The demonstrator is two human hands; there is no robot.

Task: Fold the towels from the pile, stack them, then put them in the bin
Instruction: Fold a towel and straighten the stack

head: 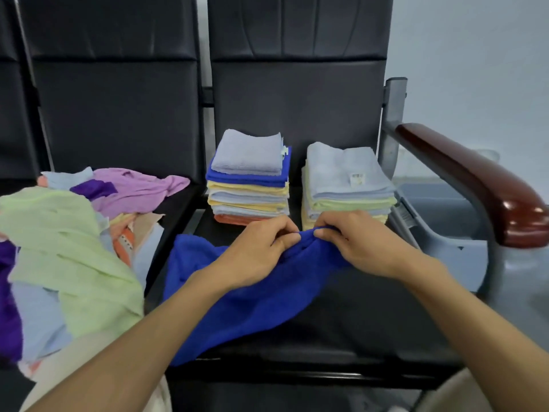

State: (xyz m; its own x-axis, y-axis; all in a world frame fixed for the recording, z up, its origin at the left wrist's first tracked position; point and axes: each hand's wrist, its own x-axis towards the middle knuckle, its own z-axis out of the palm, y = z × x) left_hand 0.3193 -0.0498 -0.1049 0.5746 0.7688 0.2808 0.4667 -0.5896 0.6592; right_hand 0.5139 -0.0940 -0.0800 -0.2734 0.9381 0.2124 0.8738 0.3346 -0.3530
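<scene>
A pale wall [475, 55] is standing behind a row of black padded seats, and you are working over the seat [371, 316] directly in front of you. Your left grip [261, 248] and right grip [356, 242] are sitting close together, nearly touching. Each is pinching the far edge of the blue towel [237, 298] between thumb and curled fingers.

The towel is bunching up at that pinch and trailing back from the grips towards you and to the left, its near corner reaching the seat's front edge. Just beyond the left grip, one folded stack [248, 185] is standing. Just beyond the right grip, the second stack [344, 179] is standing, almost against your knuckles, with a narrow gap running between the two.

To the left of the left grip, the loose pile [68, 239] is spreading over the neighbouring seat, its edge lying just beside the blue towel. To the right of the right grip and nearer you, bare cushion is lying open up to the seat's side edge. Past that edge, the grey bin [439, 221] is sitting behind the brown armrest [475, 179], well apart from both grips.
</scene>
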